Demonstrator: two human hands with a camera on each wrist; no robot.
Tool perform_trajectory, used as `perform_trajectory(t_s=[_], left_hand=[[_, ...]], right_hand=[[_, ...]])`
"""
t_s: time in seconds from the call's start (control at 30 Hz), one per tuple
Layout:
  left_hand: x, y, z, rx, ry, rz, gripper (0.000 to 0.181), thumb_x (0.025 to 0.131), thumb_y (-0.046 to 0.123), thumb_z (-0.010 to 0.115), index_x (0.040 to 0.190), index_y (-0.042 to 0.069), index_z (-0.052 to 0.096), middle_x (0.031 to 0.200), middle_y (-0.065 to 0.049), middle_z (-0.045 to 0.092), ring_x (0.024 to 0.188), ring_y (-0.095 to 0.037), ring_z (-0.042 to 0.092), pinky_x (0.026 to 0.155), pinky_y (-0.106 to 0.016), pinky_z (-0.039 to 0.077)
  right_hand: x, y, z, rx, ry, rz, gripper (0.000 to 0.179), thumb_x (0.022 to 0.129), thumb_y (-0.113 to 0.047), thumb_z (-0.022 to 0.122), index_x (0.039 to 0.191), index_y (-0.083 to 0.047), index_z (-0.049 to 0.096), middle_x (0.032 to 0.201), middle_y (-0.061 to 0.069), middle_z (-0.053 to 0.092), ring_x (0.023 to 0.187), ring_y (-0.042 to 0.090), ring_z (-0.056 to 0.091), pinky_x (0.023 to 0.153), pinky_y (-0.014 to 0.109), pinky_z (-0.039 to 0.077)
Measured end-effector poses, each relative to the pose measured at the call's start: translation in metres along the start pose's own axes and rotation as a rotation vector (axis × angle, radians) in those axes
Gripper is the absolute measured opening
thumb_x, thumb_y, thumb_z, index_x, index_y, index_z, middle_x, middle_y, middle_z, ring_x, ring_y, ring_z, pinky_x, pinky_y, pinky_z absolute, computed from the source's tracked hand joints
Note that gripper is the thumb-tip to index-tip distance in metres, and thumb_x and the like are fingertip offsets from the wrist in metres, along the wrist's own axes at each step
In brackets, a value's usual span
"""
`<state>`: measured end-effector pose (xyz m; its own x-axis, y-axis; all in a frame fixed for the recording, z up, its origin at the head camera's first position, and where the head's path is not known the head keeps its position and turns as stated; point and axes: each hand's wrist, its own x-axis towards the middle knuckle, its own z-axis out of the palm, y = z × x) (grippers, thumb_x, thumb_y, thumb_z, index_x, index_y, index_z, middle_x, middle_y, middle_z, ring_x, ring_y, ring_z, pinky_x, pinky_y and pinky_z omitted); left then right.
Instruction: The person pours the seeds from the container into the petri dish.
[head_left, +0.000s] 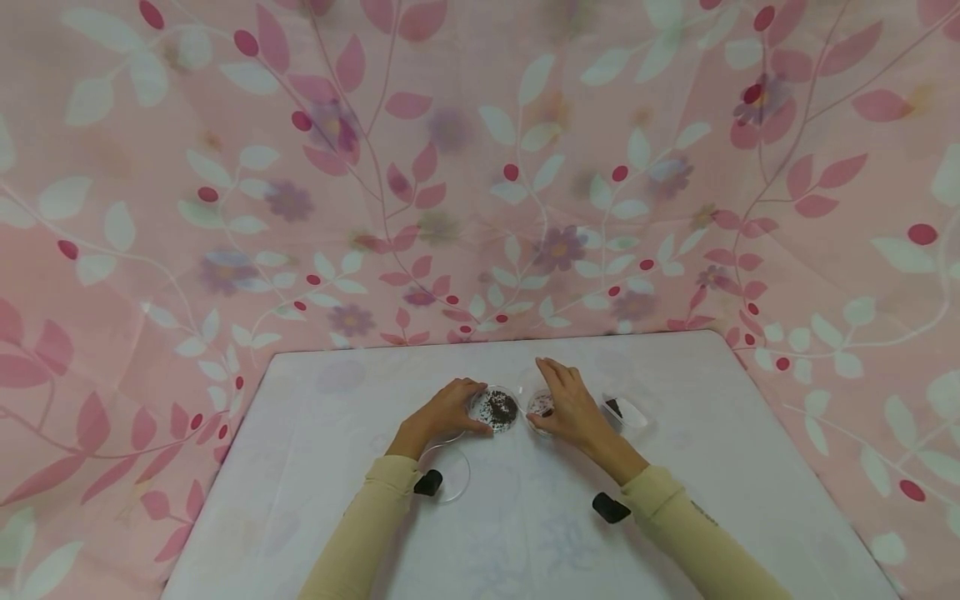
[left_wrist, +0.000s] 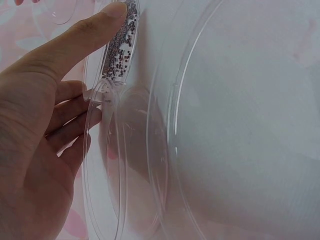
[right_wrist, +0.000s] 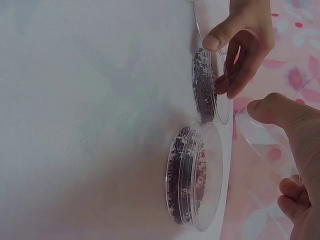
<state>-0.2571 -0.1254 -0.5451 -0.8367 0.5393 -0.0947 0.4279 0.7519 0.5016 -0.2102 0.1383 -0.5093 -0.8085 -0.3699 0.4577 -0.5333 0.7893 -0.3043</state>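
My left hand [head_left: 448,407] grips the rim of a round clear petri dish [head_left: 498,409] that holds small dark grains, thumb at the near side and fingers behind. Just right of it, my right hand [head_left: 572,407] pinches a clear lid [right_wrist: 265,145] between thumb and fingers, tilted up off the table. Below that lid in the right wrist view, a second petri dish [right_wrist: 192,175] with dark grains stands on the table. Its rim nearly meets the first dish; I cannot tell whether they touch.
Clear round covers or dishes [head_left: 446,473] lie left and near, by my left wrist. Right of my right hand is another clear container [head_left: 624,412] with a dark patch. A white cloth covers the table [head_left: 517,533], with a pink floral curtain [head_left: 480,167] behind.
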Motion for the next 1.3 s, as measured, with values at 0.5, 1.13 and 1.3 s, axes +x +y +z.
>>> perform_trajectory(t_s=[0.5,1.13,1.3], left_hand=[[-0.002,-0.001,0.0,-0.016,0.003,-0.002,0.09,0.07,0.056,0.083,0.142,0.011,0.052,0.137,-0.005,0.057,0.129,-0.021,0.05,0.114,-0.04,0.04],[-0.001,-0.001,0.0,-0.026,-0.001,-0.017,0.09,0.069,0.056,0.083,0.142,0.012,0.052,0.138,-0.005,0.057,0.131,-0.021,0.05,0.114,-0.041,0.039],[-0.001,0.0,0.0,-0.022,-0.002,-0.02,0.091,0.069,0.057,0.083,0.142,0.012,0.052,0.137,-0.004,0.057,0.13,-0.021,0.05,0.115,-0.04,0.039]], right_hand=[[0.007,-0.007,0.004,-0.078,-0.073,0.008,0.096,0.066,-0.027,0.091,0.145,-0.001,0.043,0.142,0.022,0.049,0.109,0.033,0.053,0.091,0.043,0.053],[0.007,-0.01,0.01,-0.151,-0.123,-0.031,0.098,0.067,-0.025,0.091,0.147,-0.001,0.039,0.143,0.022,0.047,0.114,0.035,0.051,0.099,0.042,0.05],[0.008,-0.01,0.01,-0.183,-0.135,-0.033,0.098,0.068,-0.028,0.09,0.147,-0.002,0.039,0.143,0.021,0.048,0.114,0.034,0.052,0.1,0.041,0.049]])
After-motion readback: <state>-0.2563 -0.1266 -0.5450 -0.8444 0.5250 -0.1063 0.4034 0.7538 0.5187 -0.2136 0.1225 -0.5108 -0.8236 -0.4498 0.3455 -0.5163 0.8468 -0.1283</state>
